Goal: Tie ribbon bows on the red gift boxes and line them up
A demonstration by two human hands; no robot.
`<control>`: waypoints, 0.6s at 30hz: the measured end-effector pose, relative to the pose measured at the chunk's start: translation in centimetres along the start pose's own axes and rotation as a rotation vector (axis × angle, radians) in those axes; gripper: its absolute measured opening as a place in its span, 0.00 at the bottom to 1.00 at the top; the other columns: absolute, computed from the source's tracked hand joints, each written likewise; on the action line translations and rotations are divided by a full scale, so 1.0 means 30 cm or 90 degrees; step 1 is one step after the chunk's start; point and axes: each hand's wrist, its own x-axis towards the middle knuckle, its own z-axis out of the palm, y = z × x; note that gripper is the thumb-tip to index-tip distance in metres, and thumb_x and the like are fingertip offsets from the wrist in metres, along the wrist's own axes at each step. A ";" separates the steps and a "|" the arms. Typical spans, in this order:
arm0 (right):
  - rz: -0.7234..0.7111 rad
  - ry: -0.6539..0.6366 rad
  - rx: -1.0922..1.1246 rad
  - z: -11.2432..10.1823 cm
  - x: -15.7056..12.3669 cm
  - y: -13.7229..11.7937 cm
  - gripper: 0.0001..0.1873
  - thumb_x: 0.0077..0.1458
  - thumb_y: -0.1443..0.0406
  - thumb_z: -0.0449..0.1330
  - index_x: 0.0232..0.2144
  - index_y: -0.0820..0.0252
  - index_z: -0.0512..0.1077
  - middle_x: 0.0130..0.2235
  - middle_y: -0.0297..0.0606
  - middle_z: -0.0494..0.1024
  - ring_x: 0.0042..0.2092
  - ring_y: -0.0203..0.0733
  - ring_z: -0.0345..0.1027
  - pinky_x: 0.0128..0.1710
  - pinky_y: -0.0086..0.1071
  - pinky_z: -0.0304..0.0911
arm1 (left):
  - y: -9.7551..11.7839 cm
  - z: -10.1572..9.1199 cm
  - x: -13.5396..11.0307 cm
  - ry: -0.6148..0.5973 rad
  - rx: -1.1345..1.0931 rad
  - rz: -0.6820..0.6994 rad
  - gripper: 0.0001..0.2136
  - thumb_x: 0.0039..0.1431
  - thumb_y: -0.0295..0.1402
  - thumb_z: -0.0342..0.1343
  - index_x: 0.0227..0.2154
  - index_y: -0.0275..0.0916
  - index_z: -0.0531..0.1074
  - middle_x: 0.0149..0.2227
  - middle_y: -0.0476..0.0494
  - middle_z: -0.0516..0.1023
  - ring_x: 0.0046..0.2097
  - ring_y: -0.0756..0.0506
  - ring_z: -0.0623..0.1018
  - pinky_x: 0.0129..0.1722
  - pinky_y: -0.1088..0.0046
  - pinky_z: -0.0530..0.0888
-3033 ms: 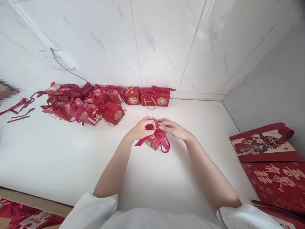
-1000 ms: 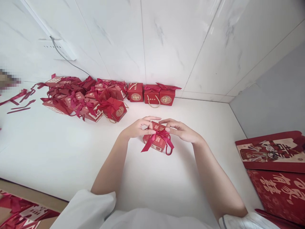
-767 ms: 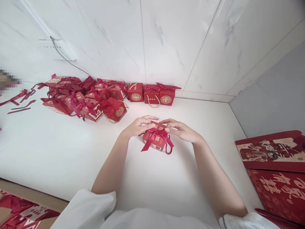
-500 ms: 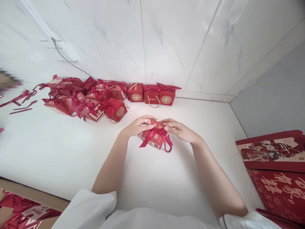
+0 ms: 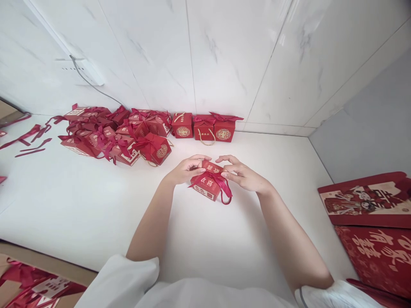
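A small red gift box [image 5: 205,182] with white characters rests on the white table in front of me. Across its top is a dark pink ribbon [image 5: 212,175] tied in a bow, and a twisted red cord handle [image 5: 227,198] hangs at its right side. My left hand [image 5: 184,171] grips the box's left side, thumb toward the bow. With thumb and a finger closed together, my right hand [image 5: 245,176] pinches the ribbon at the bow's right end. Its index finger arches above, off the box.
Several finished-looking red boxes [image 5: 111,137] with bows crowd the back left. Three more boxes [image 5: 183,125] stand against the tiled wall. Loose ribbon strips [image 5: 30,149] lie far left. Red printed bags [image 5: 369,201] are at right. A carton [image 5: 48,261] holding red items sits lower left.
The ribbon's left tail has shifted up and left, uncovering more of the box front. My right index finger has lifted from the box. My left hand keeps its hold.
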 end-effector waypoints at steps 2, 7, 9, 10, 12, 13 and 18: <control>-0.003 -0.002 0.005 -0.003 -0.001 -0.004 0.20 0.61 0.51 0.51 0.28 0.53 0.75 0.55 0.38 0.62 0.60 0.48 0.55 0.60 0.42 0.55 | -0.003 0.002 0.001 -0.004 -0.001 0.006 0.16 0.59 0.41 0.52 0.20 0.37 0.61 0.56 0.38 0.67 0.55 0.42 0.69 0.53 0.63 0.66; 0.040 0.016 0.012 -0.005 -0.006 -0.001 0.19 0.60 0.51 0.53 0.27 0.54 0.74 0.54 0.38 0.64 0.60 0.49 0.56 0.59 0.44 0.56 | -0.009 -0.001 0.000 -0.016 -0.013 -0.024 0.16 0.58 0.42 0.53 0.21 0.37 0.62 0.56 0.38 0.66 0.56 0.41 0.69 0.53 0.64 0.67; 0.060 0.033 0.011 -0.007 -0.009 -0.005 0.17 0.59 0.51 0.54 0.28 0.54 0.74 0.54 0.38 0.64 0.58 0.48 0.59 0.57 0.44 0.57 | -0.004 -0.007 -0.005 -0.035 -0.006 -0.046 0.15 0.58 0.42 0.53 0.23 0.37 0.64 0.55 0.39 0.67 0.55 0.41 0.70 0.52 0.64 0.68; 0.063 0.039 0.010 -0.009 -0.011 -0.011 0.16 0.59 0.52 0.54 0.31 0.53 0.74 0.55 0.38 0.64 0.57 0.48 0.60 0.57 0.45 0.58 | 0.003 -0.010 -0.008 -0.043 0.004 -0.052 0.14 0.58 0.42 0.53 0.23 0.37 0.64 0.55 0.39 0.67 0.53 0.42 0.71 0.51 0.64 0.68; 0.054 0.060 0.012 -0.013 -0.015 -0.029 0.13 0.59 0.53 0.54 0.38 0.51 0.73 0.54 0.37 0.66 0.56 0.46 0.62 0.57 0.46 0.57 | 0.023 -0.012 -0.014 -0.047 0.033 -0.056 0.12 0.57 0.40 0.53 0.26 0.37 0.65 0.54 0.40 0.67 0.53 0.41 0.71 0.51 0.63 0.69; 0.042 0.078 0.008 -0.015 -0.016 -0.042 0.13 0.59 0.54 0.55 0.43 0.50 0.70 0.54 0.37 0.67 0.56 0.45 0.62 0.58 0.46 0.56 | 0.035 -0.011 -0.016 -0.037 0.046 -0.054 0.09 0.56 0.39 0.54 0.28 0.38 0.65 0.54 0.41 0.68 0.54 0.41 0.70 0.52 0.62 0.68; -0.078 0.134 -0.148 0.027 -0.006 -0.112 0.22 0.52 0.60 0.63 0.49 0.49 0.66 0.51 0.39 0.69 0.55 0.47 0.60 0.56 0.45 0.57 | 0.068 0.018 -0.006 0.003 0.069 -0.054 0.10 0.52 0.33 0.56 0.38 0.41 0.69 0.58 0.43 0.64 0.59 0.40 0.66 0.56 0.61 0.66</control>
